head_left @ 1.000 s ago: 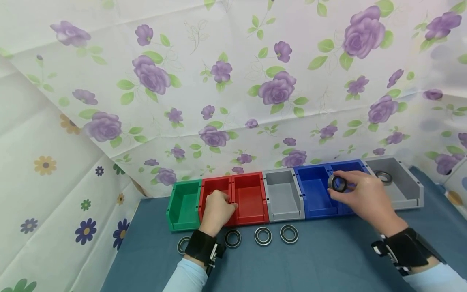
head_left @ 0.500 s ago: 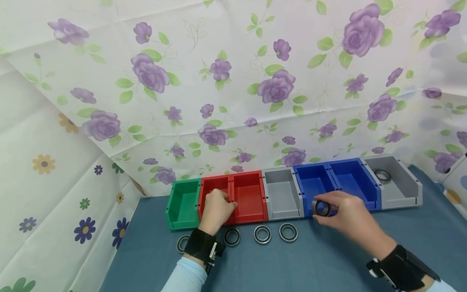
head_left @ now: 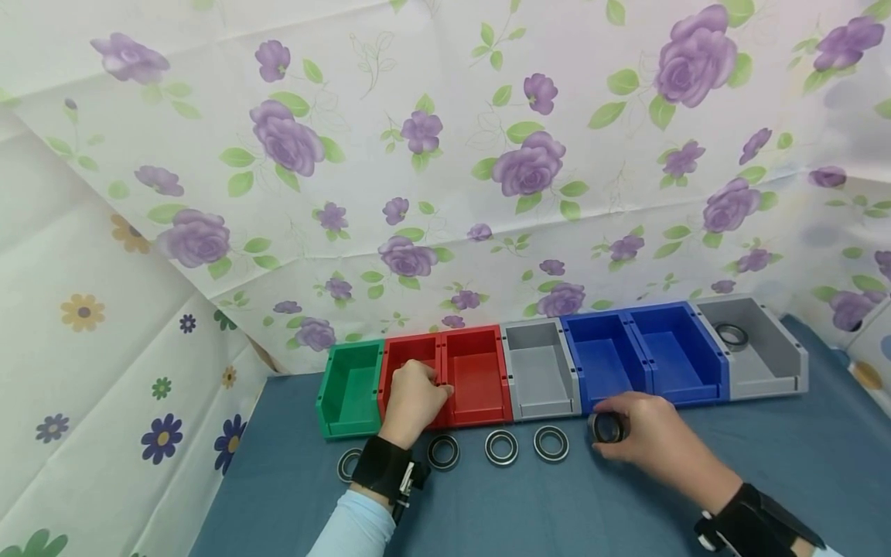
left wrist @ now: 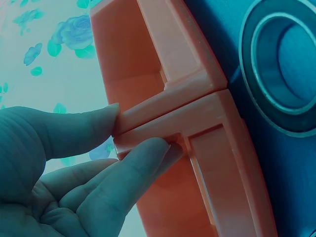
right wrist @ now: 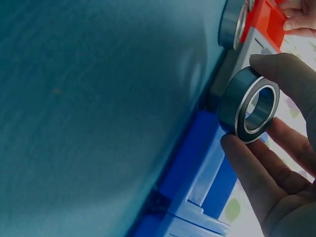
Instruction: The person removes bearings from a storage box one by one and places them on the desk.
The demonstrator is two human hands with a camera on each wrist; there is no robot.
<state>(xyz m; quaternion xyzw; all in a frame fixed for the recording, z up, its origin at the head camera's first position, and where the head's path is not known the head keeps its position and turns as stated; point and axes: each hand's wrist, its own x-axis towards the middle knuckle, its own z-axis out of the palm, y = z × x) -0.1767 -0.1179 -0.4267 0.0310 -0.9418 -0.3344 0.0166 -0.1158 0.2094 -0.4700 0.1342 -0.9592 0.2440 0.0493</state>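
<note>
In the head view my right hand point(head_left: 650, 435) pinches a ball bearing point(right wrist: 234, 108) between thumb and fingertips, low before the front edge of the left blue bin point(head_left: 604, 363). The right wrist view shows the bearing tilted, its bore facing the hand. My left hand point(head_left: 412, 398) grips the shared top edge of the two red bins point(head_left: 476, 385), thumb on one side and fingers on the other. Along the fronts of the bins lie several more bearings, such as a silver-rimmed bearing point(head_left: 539, 449) nearest the right hand. The leftmost bearing point(head_left: 342, 469) is partly hidden by the left wristband.
A green bin point(head_left: 350, 391) stands at the row's left end and a grey bin point(head_left: 543, 375) in its middle. The grey end bin point(head_left: 769, 352) on the right contains one bearing point(head_left: 743, 337). Blue cloth point(head_left: 557, 510) covers the table; a flowered sheet point(head_left: 445, 193) hangs behind.
My right hand has carried the bearing left and toward me, from over the right blue bin down to in front of the left one. The left hand has stayed on the red bins.
</note>
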